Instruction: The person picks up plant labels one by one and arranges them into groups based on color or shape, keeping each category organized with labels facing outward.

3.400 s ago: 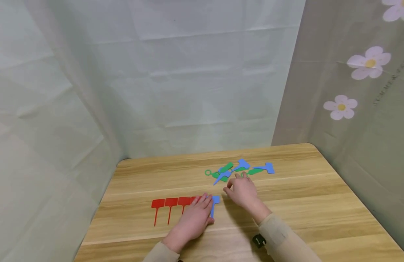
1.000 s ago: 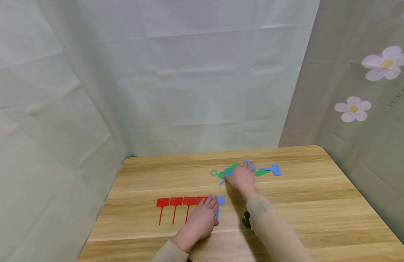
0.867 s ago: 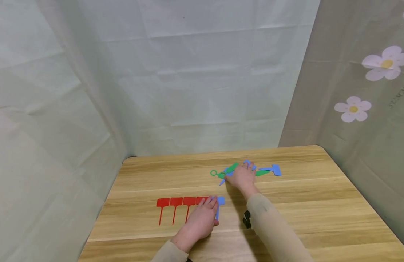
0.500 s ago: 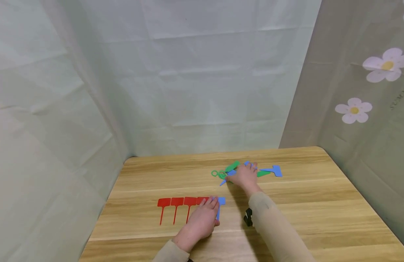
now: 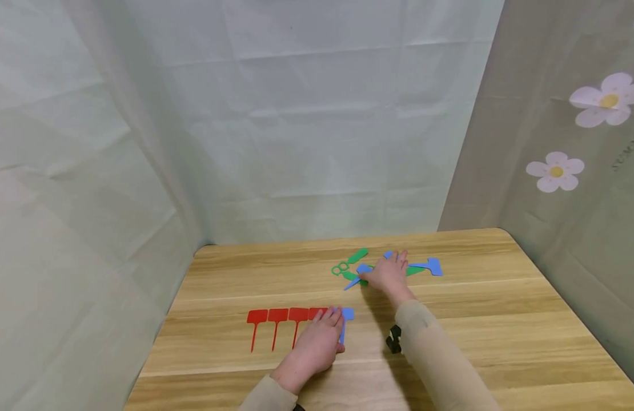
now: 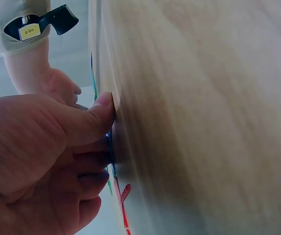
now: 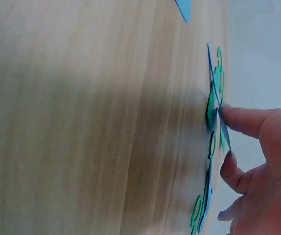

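Note:
My left hand [image 5: 317, 342] lies over the right end of a row of T-shaped plant labels, fingers extended. It partly covers a red label [image 5: 318, 313] and the blue label [image 5: 349, 314] beside it. Farther back, my right hand [image 5: 391, 277] is over a loose pile of labels. In the right wrist view its thumb and a fingertip pinch a blue plant label [image 7: 225, 128], tilted up from the pile. Green ring-ended labels [image 5: 358, 255] lie around and under it. More blue shows behind the fingers, partly hidden.
Several red labels [image 5: 257, 317] stand side by side at the left of the row, stems toward me. Right of the pile lie a blue T-shaped label [image 5: 434, 266] and a green label [image 5: 414, 272]. Fabric walls [image 5: 317, 142] enclose the wooden table [image 5: 502, 319].
My right hand has reached from the table's middle into the pile, then shifted slightly right. Green labels at the pile's left have spread apart. The left hand keeps its place on the row.

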The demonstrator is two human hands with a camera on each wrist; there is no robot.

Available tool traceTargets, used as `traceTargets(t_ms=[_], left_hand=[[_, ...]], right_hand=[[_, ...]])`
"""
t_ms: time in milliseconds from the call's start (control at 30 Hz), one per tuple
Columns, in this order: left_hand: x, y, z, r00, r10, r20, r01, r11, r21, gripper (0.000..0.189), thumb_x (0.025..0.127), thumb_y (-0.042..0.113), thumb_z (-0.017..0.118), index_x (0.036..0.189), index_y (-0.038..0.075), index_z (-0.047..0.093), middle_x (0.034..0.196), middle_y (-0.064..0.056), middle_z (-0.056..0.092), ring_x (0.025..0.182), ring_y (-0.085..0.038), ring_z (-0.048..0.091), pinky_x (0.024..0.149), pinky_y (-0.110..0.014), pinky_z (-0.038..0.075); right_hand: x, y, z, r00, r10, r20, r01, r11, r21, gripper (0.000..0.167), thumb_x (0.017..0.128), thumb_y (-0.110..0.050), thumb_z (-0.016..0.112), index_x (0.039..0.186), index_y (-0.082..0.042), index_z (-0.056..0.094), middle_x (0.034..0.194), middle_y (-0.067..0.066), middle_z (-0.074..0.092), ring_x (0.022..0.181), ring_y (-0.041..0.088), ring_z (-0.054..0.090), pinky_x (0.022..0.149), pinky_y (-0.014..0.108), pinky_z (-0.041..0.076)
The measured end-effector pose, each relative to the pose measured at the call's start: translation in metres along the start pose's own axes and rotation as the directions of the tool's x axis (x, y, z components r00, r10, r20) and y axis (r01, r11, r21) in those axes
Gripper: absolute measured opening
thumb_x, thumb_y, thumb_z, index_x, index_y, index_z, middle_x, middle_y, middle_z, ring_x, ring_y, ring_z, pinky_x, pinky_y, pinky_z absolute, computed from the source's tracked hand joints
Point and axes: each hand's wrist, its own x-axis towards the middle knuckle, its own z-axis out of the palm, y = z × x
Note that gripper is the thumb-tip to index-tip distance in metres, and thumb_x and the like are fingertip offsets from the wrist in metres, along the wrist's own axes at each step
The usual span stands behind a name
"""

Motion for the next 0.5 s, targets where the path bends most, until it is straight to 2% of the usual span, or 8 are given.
traceTargets(t_ms=[67,200,400,500], left_hand=[[0.0,0.0,0.0,1.0,-0.002,0.004,0.002,1.0,-0.003,0.066,0.101,0.035,0.076,0.154,0.001,0.057,0.164,-0.013,0.048,0.154,-0.031,0.042,0.126,-0.047,0.033],[0.002,0.0,-0.001,1.0,-0.007,0.013,0.007,1.0,-0.014,0.066,0.101,0.035,0.076,0.154,0.001,0.056,0.165,-0.012,0.047,0.155,-0.031,0.041,0.127,-0.047,0.032],[0.002,0.0,-0.002,1.0,-0.009,0.02,0.009,1.0,-0.017,0.065,0.1,0.034,0.076,0.154,0.001,0.057,0.165,-0.012,0.047,0.155,-0.031,0.041,0.126,-0.048,0.033],[0.001,0.0,-0.001,1.0,-0.004,0.013,0.004,1.0,-0.012,0.065,0.1,0.033,0.077,0.153,0.001,0.058,0.164,-0.013,0.048,0.154,-0.031,0.042,0.126,-0.048,0.034]], right_hand=[[0.0,0.002,-0.002,1.0,-0.007,0.008,0.007,1.0,0.013,0.072,0.101,-0.05,0.07,0.131,0.015,0.067,0.165,0.048,0.01,0.155,0.062,-0.011,0.127,0.069,0.006],[0.002,0.007,-0.004,1.0,-0.025,0.017,0.025,0.999,0.032,0.057,0.107,-0.045,0.061,0.124,0.007,0.075,0.164,0.048,0.012,0.154,0.064,-0.009,0.126,0.071,0.005],[0.002,0.015,-0.01,0.996,-0.076,0.045,0.073,0.995,0.075,0.054,0.11,-0.042,0.053,0.131,0.004,0.074,0.161,0.049,0.021,0.153,0.068,-0.004,0.124,0.075,0.009],[0.0,0.018,-0.016,0.992,-0.106,0.074,0.096,0.986,0.134,0.058,0.111,-0.042,0.052,0.134,0.007,0.071,0.161,0.048,0.023,0.151,0.069,-0.006,0.123,0.076,0.007]])
